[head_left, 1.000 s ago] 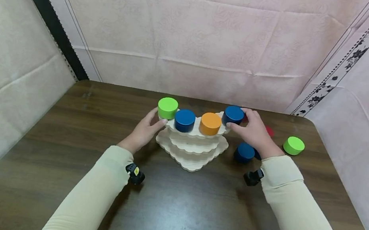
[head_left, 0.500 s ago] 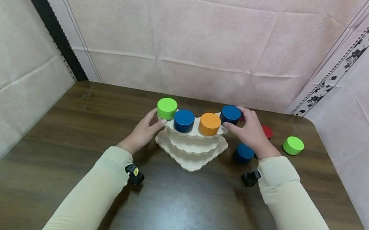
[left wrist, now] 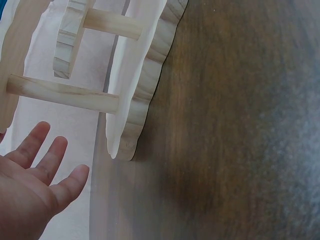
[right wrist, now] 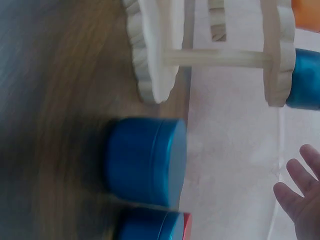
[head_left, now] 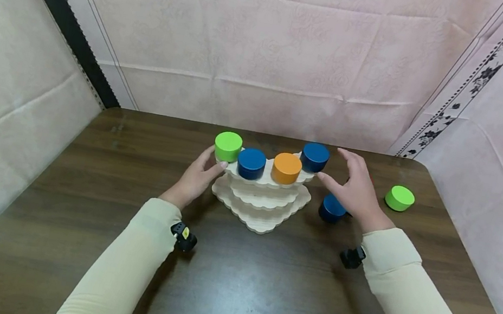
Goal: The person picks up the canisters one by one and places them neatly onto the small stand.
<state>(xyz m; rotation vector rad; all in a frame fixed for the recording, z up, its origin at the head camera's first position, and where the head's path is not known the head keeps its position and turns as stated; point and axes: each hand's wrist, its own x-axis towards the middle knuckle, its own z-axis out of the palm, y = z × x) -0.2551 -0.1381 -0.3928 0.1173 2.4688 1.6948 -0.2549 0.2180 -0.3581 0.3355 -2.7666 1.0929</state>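
In the head view, a pale wooden tiered stand (head_left: 261, 219) with scalloped edges stands on the table. Along its top tier sit a green round tin (head_left: 228, 146), a blue tin (head_left: 251, 163), an orange tin (head_left: 286, 168) and another blue tin (head_left: 314, 157). My left hand (head_left: 196, 178) pinches the top tier's left corner, thumb in front, just below the green tin. Its other fingers spread free in the left wrist view. My right hand (head_left: 355, 191) is apart from the right blue tin, holding nothing, thumb and fingers spread.
To the right of the stand, a blue tin (head_left: 332, 209) stands on the brown table (head_left: 230, 291). Behind it, the right wrist view has a second blue tin (right wrist: 150, 225) and a red edge (right wrist: 187, 226). A green tin (head_left: 400, 198) lies farther right. Pale cloth hangs behind.
My right hand has shifted the blue tin slightly left on the top tier, then let go and drawn back to the right. My left hand stays at the left corner.
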